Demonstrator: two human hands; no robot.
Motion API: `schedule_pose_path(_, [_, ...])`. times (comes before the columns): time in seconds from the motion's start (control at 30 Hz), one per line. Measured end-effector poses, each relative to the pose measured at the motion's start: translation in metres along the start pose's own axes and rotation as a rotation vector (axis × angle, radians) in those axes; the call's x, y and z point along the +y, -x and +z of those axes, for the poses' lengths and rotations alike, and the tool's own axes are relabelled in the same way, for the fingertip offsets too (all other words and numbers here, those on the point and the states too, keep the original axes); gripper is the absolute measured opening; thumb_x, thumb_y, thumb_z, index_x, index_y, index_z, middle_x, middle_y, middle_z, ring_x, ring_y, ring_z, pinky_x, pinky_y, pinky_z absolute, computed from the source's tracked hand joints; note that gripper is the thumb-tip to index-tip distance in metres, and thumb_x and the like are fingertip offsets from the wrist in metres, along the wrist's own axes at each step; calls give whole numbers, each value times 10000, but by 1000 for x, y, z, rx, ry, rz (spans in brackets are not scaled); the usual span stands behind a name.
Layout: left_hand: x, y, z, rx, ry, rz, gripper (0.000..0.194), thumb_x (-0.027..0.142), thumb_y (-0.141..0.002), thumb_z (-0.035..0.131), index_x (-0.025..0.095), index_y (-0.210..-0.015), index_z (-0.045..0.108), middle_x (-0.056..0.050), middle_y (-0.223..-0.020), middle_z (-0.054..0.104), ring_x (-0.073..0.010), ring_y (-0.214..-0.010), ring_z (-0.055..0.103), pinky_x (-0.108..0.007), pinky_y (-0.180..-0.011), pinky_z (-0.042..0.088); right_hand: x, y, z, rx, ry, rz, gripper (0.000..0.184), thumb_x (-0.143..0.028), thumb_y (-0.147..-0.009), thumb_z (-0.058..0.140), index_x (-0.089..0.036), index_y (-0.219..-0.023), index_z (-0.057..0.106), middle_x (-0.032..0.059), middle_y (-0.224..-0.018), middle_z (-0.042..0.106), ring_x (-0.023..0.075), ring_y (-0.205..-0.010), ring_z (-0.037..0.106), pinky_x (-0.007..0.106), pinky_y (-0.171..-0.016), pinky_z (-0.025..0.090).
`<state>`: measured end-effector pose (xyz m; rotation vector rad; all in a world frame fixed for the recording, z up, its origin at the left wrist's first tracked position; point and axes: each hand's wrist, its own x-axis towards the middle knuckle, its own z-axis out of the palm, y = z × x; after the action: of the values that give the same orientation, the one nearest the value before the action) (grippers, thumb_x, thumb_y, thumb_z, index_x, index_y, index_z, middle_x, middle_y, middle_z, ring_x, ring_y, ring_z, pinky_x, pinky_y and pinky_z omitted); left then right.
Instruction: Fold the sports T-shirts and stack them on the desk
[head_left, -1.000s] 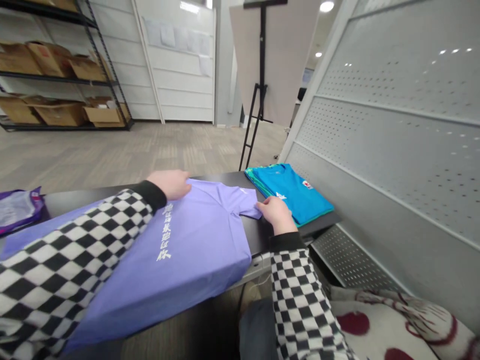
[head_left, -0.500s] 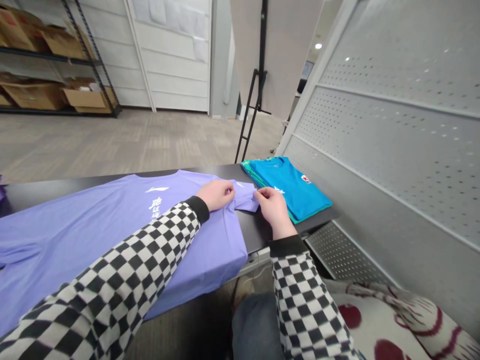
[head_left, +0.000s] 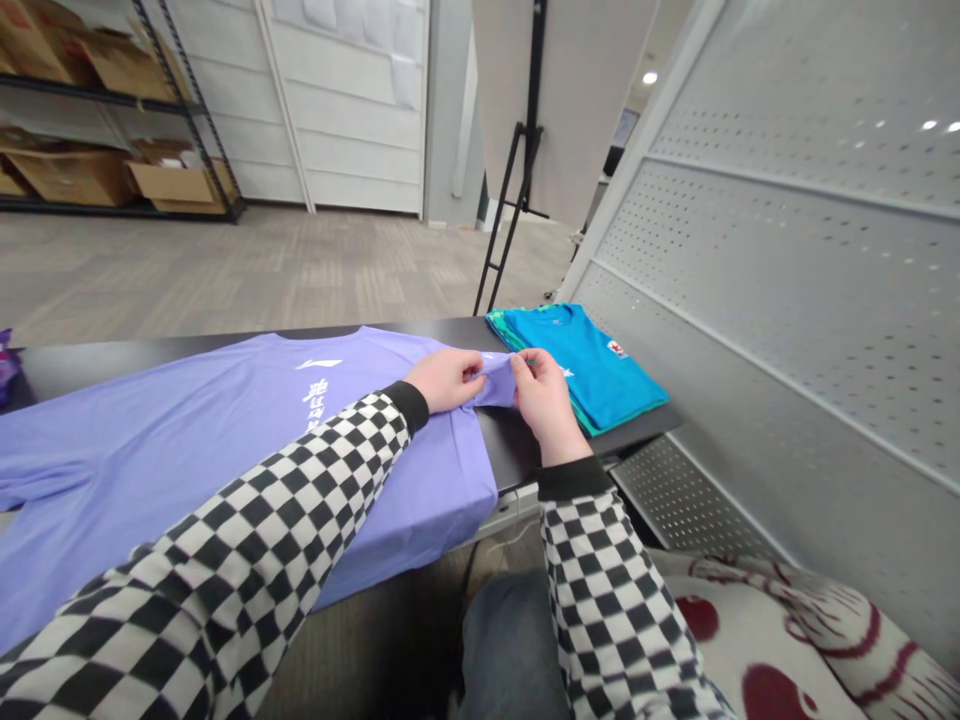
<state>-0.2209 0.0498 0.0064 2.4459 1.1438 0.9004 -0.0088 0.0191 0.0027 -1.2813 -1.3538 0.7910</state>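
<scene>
A purple T-shirt (head_left: 225, 430) with white characters lies spread across the black table (head_left: 517, 450), its lower part hanging over the near edge. My left hand (head_left: 444, 378) pinches the shirt's right sleeve (head_left: 495, 382) from the left. My right hand (head_left: 541, 392) grips the same sleeve from the right, fingers closed on the cloth. The sleeve is bunched and lifted slightly between both hands. Both arms wear black-and-white checked sleeves.
A stack of folded blue shirts (head_left: 581, 360) lies at the table's right end, just beyond my right hand. A perforated grey partition (head_left: 787, 260) stands to the right. A black stand (head_left: 517, 170) and shelves with cardboard boxes (head_left: 97, 130) are farther back. A red-and-white patterned cushion (head_left: 787, 640) sits at lower right.
My left hand slid from the shirt's collar area rightwards to the sleeve. Both hands now pinch the sleeve and have raised it off the table.
</scene>
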Motion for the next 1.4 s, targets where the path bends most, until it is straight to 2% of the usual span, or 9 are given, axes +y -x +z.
schedule_pose_path(0.13, [-4,0,2,67,77,-14,220,408,-983,628,241,-841,631,-3,-743,662,-194,-679,592,-338,-656,409,-3,6,2,-135,-108,73,630,-626,-852,855,-282,-1311,594,-70,-717,669,148,-446,509,289,-428,378])
schedule_pose_path(0.23, [-7,0,3,91,106,-17,201,404,-973,629,249,-850,596,5,-746,640,-191,-681,583,-336,-660,410,-2,5,1,-142,-66,64,773,-523,-799,918,-255,-1447,593,4,-886,787,189,-585,655,315,-531,518])
schedule_pose_path(0.33, [-6,1,1,87,107,-8,213,402,-953,652,254,-837,552,14,-737,616,-184,-666,564,-333,-647,393,-2,1,-2,-49,81,21,623,-438,-861,838,-228,-1423,671,84,-1060,841,276,-898,792,392,-778,634])
schedule_pose_path(0.47, [-3,1,-2,62,87,3,226,421,-974,659,253,-864,556,11,-754,632,-183,-671,575,-327,-646,394,-5,-2,-6,46,377,-94,206,-376,-924,714,-235,-1044,804,108,-1089,858,312,-1065,782,423,-983,599])
schedule_pose_path(0.7, [-2,2,-4,46,30,4,192,412,-987,657,255,-898,590,0,-769,648,-201,-685,594,-332,-642,385,-6,0,0,16,51,91,348,-582,-914,734,-252,-1023,716,-32,-584,636,189,-498,549,309,-498,419])
schedule_pose_path(0.87, [0,2,-6,65,6,14,177,391,-989,656,253,-894,601,0,-752,641,-198,-665,589,-333,-635,374,-15,6,8,-66,-200,200,351,-589,-936,724,-274,-1016,590,17,-871,828,78,-338,324,265,-340,234])
schedule_pose_path(0.97, [1,3,-7,74,31,29,172,376,-978,664,247,-886,597,7,-735,635,-185,-646,571,-329,-626,365,-17,8,11,-68,-228,204,344,-558,-935,750,-271,-1005,574,51,-1060,857,90,-373,503,258,-342,341])
schedule_pose_path(1.1, [2,4,-7,85,110,28,208,412,-992,660,243,-887,599,22,-718,624,-174,-639,564,-321,-628,376,-14,5,14,-49,-290,186,343,-532,-916,788,-268,-998,585,48,-1032,853,204,-724,810,272,-552,582])
schedule_pose_path(1.4, [-13,-2,-8,125,98,-112,379,398,-1100,452,257,-766,565,-13,-713,628,-224,-727,603,-364,-695,398,-12,2,13,148,-314,25,204,-437,-906,746,-267,-958,646,28,-905,833,255,-916,838,331,-719,661])
